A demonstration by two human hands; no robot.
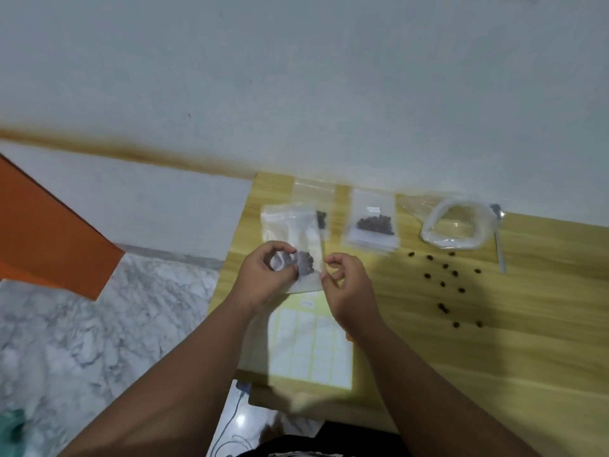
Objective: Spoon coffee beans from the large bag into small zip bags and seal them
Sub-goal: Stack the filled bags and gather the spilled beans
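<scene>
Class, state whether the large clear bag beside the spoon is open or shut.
Open: the large bag has its rolled rim gaping in a wide ring beside the spoon.

Both hands hold a small zip bag [305, 262] of coffee beans over the wooden table [534, 331]. The left hand [265, 275] grips its left side, and the right hand [347, 285] seems to pinch its right edge, though blur hides the fingertips. Beyond lie a second filled bag [374, 224], the open large bag [453, 227] and a spoon [498, 240]. Loose beans [443, 285] dot the table beside a sheet of labels [311, 347].
</scene>
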